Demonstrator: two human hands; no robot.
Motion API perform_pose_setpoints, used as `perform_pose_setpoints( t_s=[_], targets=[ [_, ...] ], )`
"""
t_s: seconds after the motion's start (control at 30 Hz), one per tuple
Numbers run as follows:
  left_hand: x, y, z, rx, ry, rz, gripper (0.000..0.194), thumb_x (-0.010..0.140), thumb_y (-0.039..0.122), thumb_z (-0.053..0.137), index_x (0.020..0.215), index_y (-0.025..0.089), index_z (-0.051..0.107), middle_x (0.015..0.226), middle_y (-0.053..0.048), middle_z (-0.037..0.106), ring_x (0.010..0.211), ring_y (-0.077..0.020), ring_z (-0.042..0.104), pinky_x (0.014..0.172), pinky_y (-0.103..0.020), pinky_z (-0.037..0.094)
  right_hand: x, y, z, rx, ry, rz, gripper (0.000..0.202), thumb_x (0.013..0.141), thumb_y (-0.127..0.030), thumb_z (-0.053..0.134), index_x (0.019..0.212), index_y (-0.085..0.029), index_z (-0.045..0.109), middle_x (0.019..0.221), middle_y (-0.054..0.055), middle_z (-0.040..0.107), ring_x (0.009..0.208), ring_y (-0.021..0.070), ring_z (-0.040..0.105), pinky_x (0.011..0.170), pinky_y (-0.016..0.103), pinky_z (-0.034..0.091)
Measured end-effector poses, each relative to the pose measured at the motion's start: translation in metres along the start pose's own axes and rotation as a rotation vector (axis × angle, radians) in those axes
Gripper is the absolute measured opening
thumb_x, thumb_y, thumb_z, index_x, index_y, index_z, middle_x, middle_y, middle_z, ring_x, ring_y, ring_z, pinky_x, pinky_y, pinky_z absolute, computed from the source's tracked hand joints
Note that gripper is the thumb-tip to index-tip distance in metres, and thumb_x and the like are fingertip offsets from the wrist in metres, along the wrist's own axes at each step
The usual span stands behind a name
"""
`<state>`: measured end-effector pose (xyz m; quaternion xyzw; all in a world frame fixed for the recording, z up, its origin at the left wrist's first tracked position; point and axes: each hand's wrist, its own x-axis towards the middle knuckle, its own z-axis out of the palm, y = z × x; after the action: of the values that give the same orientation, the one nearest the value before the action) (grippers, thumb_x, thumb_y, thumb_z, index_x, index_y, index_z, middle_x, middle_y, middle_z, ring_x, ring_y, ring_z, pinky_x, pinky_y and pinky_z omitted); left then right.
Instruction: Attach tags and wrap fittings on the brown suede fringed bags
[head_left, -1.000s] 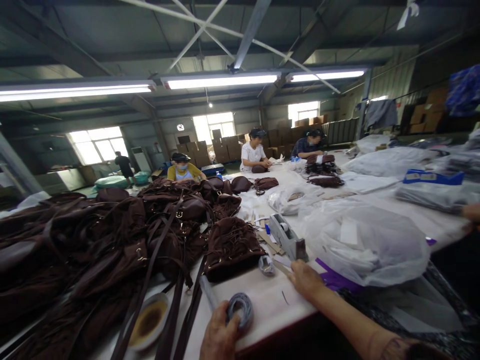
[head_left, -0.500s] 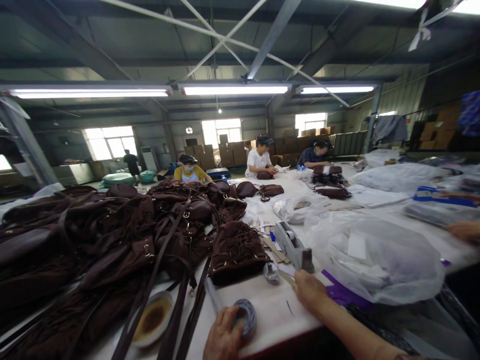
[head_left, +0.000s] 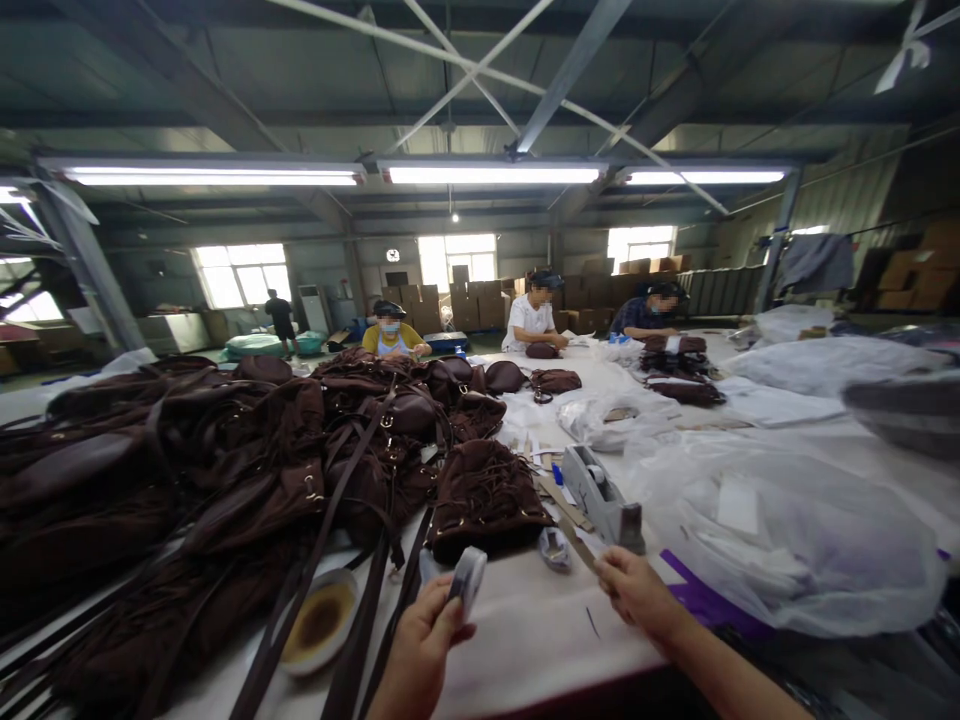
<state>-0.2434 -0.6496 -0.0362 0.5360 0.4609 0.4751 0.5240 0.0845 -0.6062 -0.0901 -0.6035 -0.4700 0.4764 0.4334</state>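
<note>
Near the front edge of the white table, my left hand point(head_left: 420, 635) is closed around a tape roll point(head_left: 469, 578), which stands on edge in the fingers above the tabletop. To its right, the fingers of my right hand point(head_left: 637, 597) are pinched at the near end of a flat brown strip point(head_left: 576, 543). A grey tape dispenser point(head_left: 600, 495) stands just beyond that strip. Between my hands, a smaller roll point(head_left: 555, 548) lies on the table. Behind the tape roll sits a dark brown drawstring bag point(head_left: 487, 495) with gold eyelets.
Brown bags with long straps point(head_left: 247, 470) are heaped across the left. A bowl point(head_left: 319, 620) with brown residue stands among the straps. Clear plastic bags point(head_left: 810, 530) cover the right side. Several people sit across the table; one in white point(head_left: 531, 322) handles something.
My left hand has raised the tape roll off the table and turned it on edge. My right hand stays at the brown strip. A hand at the far right is gone; a blurred grey object shows there.
</note>
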Motion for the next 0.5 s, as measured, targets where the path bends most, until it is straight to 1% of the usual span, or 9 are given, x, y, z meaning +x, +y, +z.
perform_pose_setpoints(
  t_s=[0.03, 0.1, 0.2, 0.27, 0.37, 0.5],
  targets=[
    [0.0, 0.001, 0.0, -0.068, 0.014, -0.03, 0.044, 0.082, 0.056, 0.069, 0.107, 0.021, 0.075, 0.127, -0.011, 0.061, 0.109, -0.0282, 0.06, 0.086, -0.038, 0.06, -0.004, -0.007, 0.007, 0.074, -0.043, 0.009, 0.043, 0.07, -0.064, 0.057, 0.072, -0.025, 0.038, 0.051, -0.011, 0.042, 0.035, 0.0049, 0.025, 0.038, 0.022, 0.015],
    [0.001, 0.001, 0.001, -0.193, 0.034, -0.075, 0.048, 0.078, 0.057, 0.073, 0.11, 0.02, 0.075, 0.124, -0.011, 0.064, 0.109, -0.0277, 0.059, 0.088, -0.038, 0.058, -0.015, -0.026, 0.022, 0.139, -0.136, -0.007, 0.045, 0.071, -0.064, 0.06, 0.076, -0.025, 0.041, 0.051, -0.012, 0.041, 0.036, 0.0044, 0.021, 0.039, 0.022, 0.014],
    [0.002, -0.001, 0.001, -0.365, 0.069, -0.117, 0.047, 0.077, 0.052, 0.077, 0.11, 0.018, 0.075, 0.114, -0.012, 0.069, 0.101, -0.0232, 0.061, 0.084, -0.034, 0.058, -0.036, -0.054, 0.047, 0.045, -0.25, -0.084, 0.039, 0.076, -0.058, 0.061, 0.084, -0.021, 0.054, 0.05, -0.01, 0.042, 0.04, 0.0067, 0.028, 0.042, 0.023, 0.021],
    [0.001, -0.001, 0.0, -0.461, 0.116, -0.124, 0.045, 0.076, 0.048, 0.08, 0.106, 0.014, 0.076, 0.107, -0.013, 0.07, 0.093, -0.0201, 0.062, 0.079, -0.032, 0.058, -0.049, -0.067, 0.063, -0.096, -0.254, -0.175, 0.033, 0.08, -0.052, 0.061, 0.079, -0.019, 0.059, 0.051, -0.007, 0.048, 0.046, 0.0093, 0.038, 0.047, 0.025, 0.029],
    [-0.002, 0.001, -0.003, -0.557, 0.164, -0.129, 0.041, 0.074, 0.042, 0.083, 0.1, 0.011, 0.076, 0.1, -0.012, 0.07, 0.085, -0.0175, 0.062, 0.075, -0.03, 0.057, -0.062, -0.075, 0.082, -0.273, -0.187, -0.283, 0.032, 0.082, -0.045, 0.058, 0.063, -0.02, 0.055, 0.053, -0.003, 0.052, 0.053, 0.0122, 0.046, 0.053, 0.026, 0.034],
    [-0.005, 0.001, -0.006, -0.597, 0.149, -0.136, 0.035, 0.076, 0.04, 0.082, 0.098, 0.014, 0.077, 0.097, -0.01, 0.069, 0.085, -0.0161, 0.06, 0.076, -0.028, 0.056, -0.064, -0.074, 0.099, -0.36, -0.159, -0.282, 0.029, 0.08, -0.041, 0.057, 0.059, -0.02, 0.054, 0.051, -0.003, 0.05, 0.053, 0.0128, 0.045, 0.052, 0.026, 0.031]
  ],
)
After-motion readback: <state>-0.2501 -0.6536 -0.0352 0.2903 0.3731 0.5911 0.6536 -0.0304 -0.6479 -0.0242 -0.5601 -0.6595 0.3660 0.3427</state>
